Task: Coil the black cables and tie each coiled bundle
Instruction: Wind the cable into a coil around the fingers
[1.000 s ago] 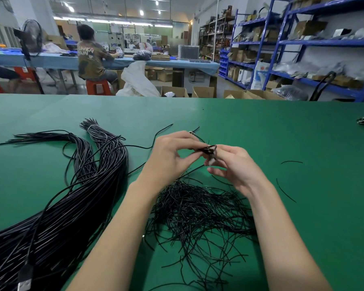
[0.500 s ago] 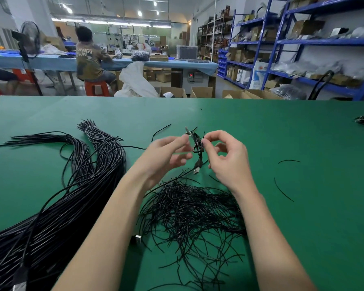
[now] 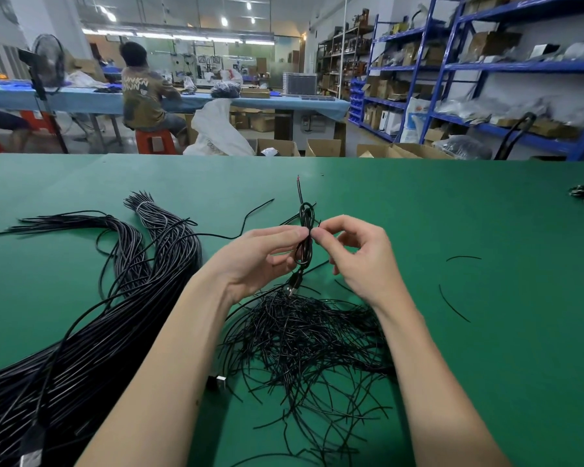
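Over the green felt-covered table (image 3: pixel 418 210) the person holds a small upright coil of thin black cable (image 3: pixel 305 237) between both hands. The left hand (image 3: pixel 260 261) pinches its middle from one side with thumb and forefinger; the right hand (image 3: pixel 361 261) pinches a thin tie strand at the same spot from the other side, its remaining fingers curled. A metal-tipped plug (image 3: pixel 293 285) hangs from the coil's lower end, just above a tangled heap of short black tie wires (image 3: pixel 304 338) lying below and between the wrists. Left of the left forearm stretches a thick bundle of long black cables (image 3: pixel 115 332). Two loose black wire pieces (image 3: pixel 452 305) lie well right of the right hand
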Demonstrator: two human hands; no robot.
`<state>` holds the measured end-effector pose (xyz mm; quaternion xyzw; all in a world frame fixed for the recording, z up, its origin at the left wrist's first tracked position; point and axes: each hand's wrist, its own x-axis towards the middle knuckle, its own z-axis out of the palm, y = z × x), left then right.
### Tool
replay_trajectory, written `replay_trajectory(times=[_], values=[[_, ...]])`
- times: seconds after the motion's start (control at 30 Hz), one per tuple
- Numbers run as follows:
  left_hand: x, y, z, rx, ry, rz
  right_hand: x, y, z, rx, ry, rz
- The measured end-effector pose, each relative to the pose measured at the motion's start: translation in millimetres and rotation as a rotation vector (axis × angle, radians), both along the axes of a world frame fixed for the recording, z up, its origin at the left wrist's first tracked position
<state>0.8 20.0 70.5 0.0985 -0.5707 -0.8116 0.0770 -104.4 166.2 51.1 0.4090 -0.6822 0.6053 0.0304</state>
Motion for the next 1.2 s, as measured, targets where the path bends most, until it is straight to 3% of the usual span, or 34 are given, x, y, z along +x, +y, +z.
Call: replay_trajectory(times=[0.13,0.27,0.37,0.43,0.57,0.63,0.73,0.97,1.03,1.1,1.2], values=[[0.2,1.0,-2.6,-0.243,0.162,0.097,2.7,-6.1,-3.6,-0.128,-0.337,0.184],[1.9,-3.1,-6.9,-0.857,0.376,0.225,-1.7,-5.3,-7.5,-0.101,-0.658,0.302],[0.0,-7.2,-7.4,-1.306,0.446,0.347,-1.7,-7.6,-11.6,-0.060,-0.685,0.194],[-3.9,-6.8,-11.4,-1.225,0.333,0.372,1.1,-10.4,-12.0,-0.083,-0.451,0.033],[-0.8,-7.8,-9.2,-0.296,-0.128,0.113,5.7,-8.1,-3.9,-0.099,0.109,-0.117],[2.3,-12.8,-10.4,-0.122,-0.110,-0.006,6.8,-5.1,-1.4,-0.069,0.235,-0.079],[2.3,-12.0,-10.0,-0.143,-0.079,-0.016,8.3,-3.1,-1.3,-0.048,0.267,-0.050],[-2.8,-9.1,-10.5,0.071,-0.028,0.036,5.4,-0.5,-1.5,-0.041,0.210,-0.055],[-3.9,-7.5,-9.7,-0.021,-0.006,0.110,4.4,-2.7,-3.0,-0.029,0.074,-0.082],[-3.6,-6.0,-9.4,-0.266,0.042,0.177,1.0,-3.3,-3.3,0.021,-0.129,-0.068],[-1.4,-6.4,-10.7,-0.572,0.198,0.242,-0.9,-5.6,-5.9,0.046,-0.624,0.049]])
